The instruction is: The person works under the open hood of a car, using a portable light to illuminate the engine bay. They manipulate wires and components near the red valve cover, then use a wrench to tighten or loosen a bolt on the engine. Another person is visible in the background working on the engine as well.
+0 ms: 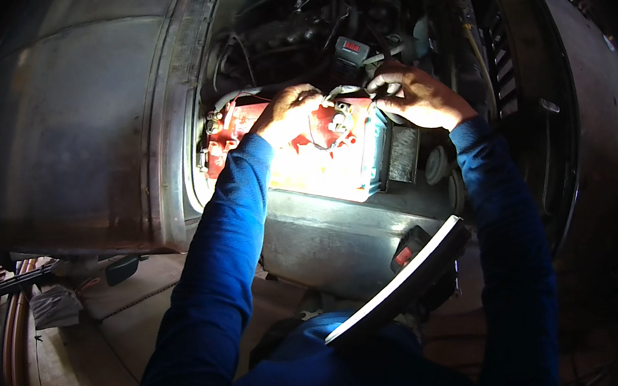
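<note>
A car battery [326, 168] with a red top and a pale blue end lies under glaring light. Over its far edge is my left hand [287, 114], its fingers curled together beside a short grey cable [347, 90]. Beyond the battery's far right corner, my right hand [422, 99] pinches with thumb and fingers close to that cable's other end. What either hand grips is too small or hidden to tell. Between the hands, a metal terminal clamp [342, 118] sits on the battery top. Just past them rests a small dark device with a lit red display [351, 47].
Dark hoses and engine parts [288, 36] fill the bay beyond the battery. A grey body panel [69, 107] spans the left, with a metal fender [326, 240] in front. A long white light bar [394, 281] stands near my body, beside a black-and-red tool-like object [410, 250].
</note>
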### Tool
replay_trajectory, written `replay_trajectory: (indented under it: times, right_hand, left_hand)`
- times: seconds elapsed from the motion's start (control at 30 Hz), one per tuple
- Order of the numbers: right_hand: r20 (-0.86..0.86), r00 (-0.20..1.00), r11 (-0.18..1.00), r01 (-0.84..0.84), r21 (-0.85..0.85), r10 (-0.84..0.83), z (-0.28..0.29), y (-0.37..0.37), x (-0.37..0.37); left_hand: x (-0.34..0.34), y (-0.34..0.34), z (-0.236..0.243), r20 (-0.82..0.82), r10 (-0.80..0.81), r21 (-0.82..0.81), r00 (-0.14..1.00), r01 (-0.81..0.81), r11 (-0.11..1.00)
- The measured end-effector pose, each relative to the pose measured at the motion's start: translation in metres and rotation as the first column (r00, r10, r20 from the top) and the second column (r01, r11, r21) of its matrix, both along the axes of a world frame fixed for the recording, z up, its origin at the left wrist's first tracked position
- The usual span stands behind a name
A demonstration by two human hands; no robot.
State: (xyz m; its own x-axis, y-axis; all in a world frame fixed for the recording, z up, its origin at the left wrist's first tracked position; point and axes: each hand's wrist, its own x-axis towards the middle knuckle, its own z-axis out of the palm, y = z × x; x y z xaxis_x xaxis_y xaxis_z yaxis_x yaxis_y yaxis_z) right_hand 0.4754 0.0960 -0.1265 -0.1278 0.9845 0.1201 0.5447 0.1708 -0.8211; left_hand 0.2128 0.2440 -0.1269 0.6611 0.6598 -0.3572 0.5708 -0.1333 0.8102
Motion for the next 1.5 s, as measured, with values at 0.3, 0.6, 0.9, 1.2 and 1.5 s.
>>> replay_trajectory:
  times: [0.3,0.6,0.9,1.2,1.5]
  right_hand:
    - [-0.122,0.993,1.000,0.007,0.010,-0.005,-0.024,-0.002,0.013]
    - [-0.189,0.980,0.991,0.080,0.109,-0.058,-0.043,0.000,-0.009]
    - [-0.118,0.989,0.982,0.107,0.157,-0.089,-0.041,0.005,-0.016]
    - [-0.065,0.993,0.994,0.105,0.030,-0.103,-0.024,0.007,-0.017]
    - [0.041,0.999,0.981,0.021,-0.193,-0.014,0.004,0.005,-0.008]
  left_hand:
    - [0.002,0.002,0.001,0.015,0.002,-0.013,1.000,-0.001,1.000]
    - [0.006,-0.013,0.007,-0.032,0.079,-0.108,0.996,-0.082,0.991]
    - [0.011,-0.027,0.004,0.067,0.161,-0.082,0.985,-0.155,0.985]
    - [0.011,-0.024,-0.001,0.152,0.136,-0.094,0.979,-0.122,0.988]
    - [0.006,-0.017,-0.005,0.063,0.108,-0.121,0.992,-0.100,0.988]
